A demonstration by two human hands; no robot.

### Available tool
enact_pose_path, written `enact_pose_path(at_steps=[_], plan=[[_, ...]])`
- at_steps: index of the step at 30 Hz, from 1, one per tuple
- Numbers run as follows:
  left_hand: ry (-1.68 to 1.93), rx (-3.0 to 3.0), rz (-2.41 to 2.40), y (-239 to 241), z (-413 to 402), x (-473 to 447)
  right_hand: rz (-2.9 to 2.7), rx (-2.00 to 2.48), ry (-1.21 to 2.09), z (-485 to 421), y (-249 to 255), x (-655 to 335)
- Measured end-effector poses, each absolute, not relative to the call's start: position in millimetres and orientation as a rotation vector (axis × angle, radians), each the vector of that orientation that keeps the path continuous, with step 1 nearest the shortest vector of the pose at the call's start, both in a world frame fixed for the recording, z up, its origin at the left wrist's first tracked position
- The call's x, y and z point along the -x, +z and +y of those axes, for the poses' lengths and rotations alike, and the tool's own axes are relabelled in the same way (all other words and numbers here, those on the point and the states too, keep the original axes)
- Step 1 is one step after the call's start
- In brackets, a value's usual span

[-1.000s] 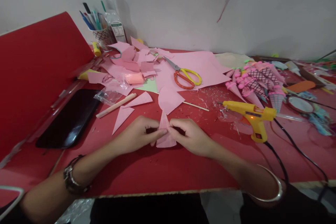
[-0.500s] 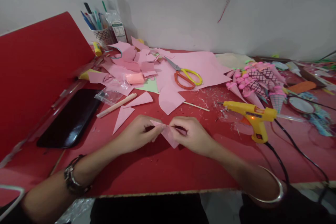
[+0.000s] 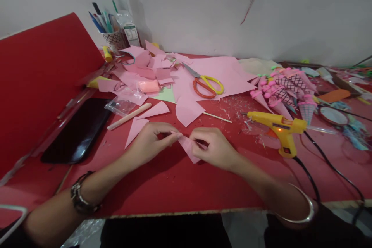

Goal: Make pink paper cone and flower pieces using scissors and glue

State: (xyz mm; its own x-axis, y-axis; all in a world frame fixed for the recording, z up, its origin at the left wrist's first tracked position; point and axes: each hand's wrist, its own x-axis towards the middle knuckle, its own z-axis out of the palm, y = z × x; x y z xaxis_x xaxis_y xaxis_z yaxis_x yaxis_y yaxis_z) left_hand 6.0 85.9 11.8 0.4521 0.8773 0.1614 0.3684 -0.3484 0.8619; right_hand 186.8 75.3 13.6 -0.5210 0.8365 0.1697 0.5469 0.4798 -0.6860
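Between my two hands is a small piece of pink paper (image 3: 188,148), its lower corner pointing toward me. My left hand (image 3: 157,139) pinches its upper left edge between thumb and fingers. With thumb and curled fingers, my right hand (image 3: 213,147) grips the right side, covering part of the paper. Just beyond my hands lie a rounded pink paper piece (image 3: 188,111), a thin wooden stick (image 3: 217,117) partly under it, and pink paper wedges (image 3: 155,111). A pale rolled stick (image 3: 129,116) rests to their left.
A yellow glue gun (image 3: 280,128) with its light on lies at right, its cord trailing to the front edge. Scissors (image 3: 203,85) rest on a pink sheet (image 3: 229,69). Decorated paper cones (image 3: 287,89) are heaped at back right. A black phone (image 3: 78,131) lies at left.
My left hand has shifted its pinch up along the paper's upper edge, covering the corner that stuck out. My right hand keeps its grip nearly in place.
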Motion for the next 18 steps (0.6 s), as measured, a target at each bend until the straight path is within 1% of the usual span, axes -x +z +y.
enact_pose_path(at_steps=[7, 18], plan=[[0.837, -1.935, 1.053, 11.5, 86.6, -5.9, -2.190, 1.143, 0.782, 76.0, 15.1, -187.0], [0.953, -1.750, 1.250, 17.0, 87.8, -5.2, -1.992, 1.255, 0.753, 80.7, 19.8, -190.8]])
